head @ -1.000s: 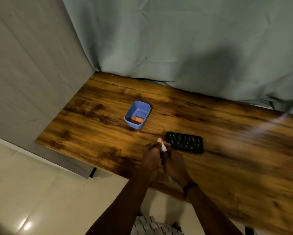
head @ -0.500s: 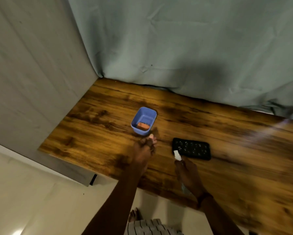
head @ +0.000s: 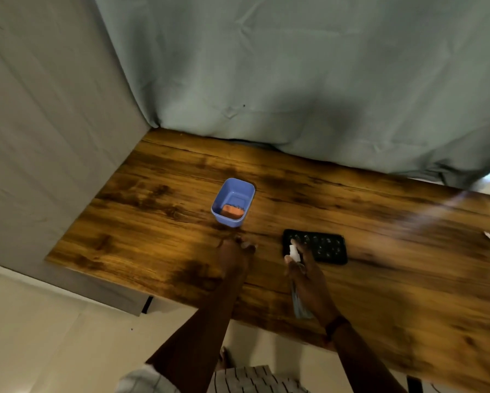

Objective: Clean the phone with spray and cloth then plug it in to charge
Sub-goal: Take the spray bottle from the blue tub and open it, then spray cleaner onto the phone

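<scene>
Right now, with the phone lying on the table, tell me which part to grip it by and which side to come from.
Pinch the phone across its two long edges, toward its right half, coming down from above. It lies flat on the wooden table, so only the edges give a hold, and the right hand with the spray bottle covers its left end.

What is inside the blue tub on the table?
An orange block lies in the blue tub, at the near end of its floor; a small dark bit by it is too blurred to identify. The tub's near wall hides the block's lower edge.
</scene>
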